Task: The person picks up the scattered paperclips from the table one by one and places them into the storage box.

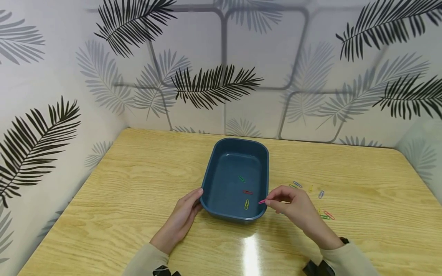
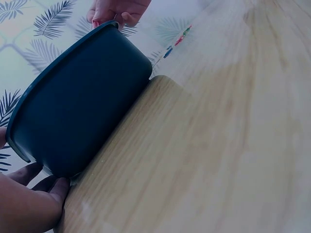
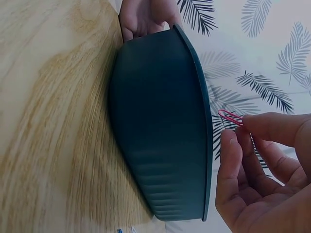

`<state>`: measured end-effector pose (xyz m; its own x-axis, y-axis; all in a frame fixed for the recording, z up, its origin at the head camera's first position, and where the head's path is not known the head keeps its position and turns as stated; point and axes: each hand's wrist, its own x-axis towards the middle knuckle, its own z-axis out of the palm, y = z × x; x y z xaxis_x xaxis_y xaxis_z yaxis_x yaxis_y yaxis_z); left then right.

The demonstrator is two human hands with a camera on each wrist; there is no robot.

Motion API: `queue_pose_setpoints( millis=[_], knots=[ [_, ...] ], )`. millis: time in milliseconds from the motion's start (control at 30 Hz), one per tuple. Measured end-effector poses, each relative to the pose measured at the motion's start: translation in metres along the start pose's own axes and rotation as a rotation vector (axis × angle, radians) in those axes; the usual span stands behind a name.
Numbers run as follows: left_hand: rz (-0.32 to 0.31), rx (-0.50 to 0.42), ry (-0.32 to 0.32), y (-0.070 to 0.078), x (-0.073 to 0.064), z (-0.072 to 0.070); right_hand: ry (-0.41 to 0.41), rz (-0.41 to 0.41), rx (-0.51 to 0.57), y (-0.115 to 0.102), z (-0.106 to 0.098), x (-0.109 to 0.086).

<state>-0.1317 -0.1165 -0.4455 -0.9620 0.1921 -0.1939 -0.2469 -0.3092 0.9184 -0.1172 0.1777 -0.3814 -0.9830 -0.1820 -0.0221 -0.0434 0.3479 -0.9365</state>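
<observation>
A dark blue plastic bin stands on the table. My left hand holds its near left corner, thumb at the rim and fingers against the outer wall; those fingers also show in the left wrist view. My right hand pinches a pink paper clip between thumb and fingertips, just over the bin's right rim. In the right wrist view, the looped end of the pink clip sticks out beyond the fingertips. Inside the bin lie a green clip, a red clip and a yellow clip.
Several loose paper clips lie on the wooden table right of the bin, among them a blue one, a yellow one and a pink one. A leaf-patterned wall borders the table's far edge.
</observation>
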Motion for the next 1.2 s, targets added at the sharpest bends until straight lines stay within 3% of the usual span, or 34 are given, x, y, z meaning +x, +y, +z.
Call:
queue_pose_setpoints(
  millis=[1000, 1200],
  knots=[
    [-0.006, 0.000, 0.015, 0.0011, -0.0011, -0.0010, -0.015, 0.007, -0.027, -0.0014, 0.0032, 0.0007],
    [-0.006, -0.001, 0.016, 0.0018, -0.0001, -0.0009, -0.015, -0.013, -0.067, -0.0020, -0.0061, 0.0066]
  ],
)
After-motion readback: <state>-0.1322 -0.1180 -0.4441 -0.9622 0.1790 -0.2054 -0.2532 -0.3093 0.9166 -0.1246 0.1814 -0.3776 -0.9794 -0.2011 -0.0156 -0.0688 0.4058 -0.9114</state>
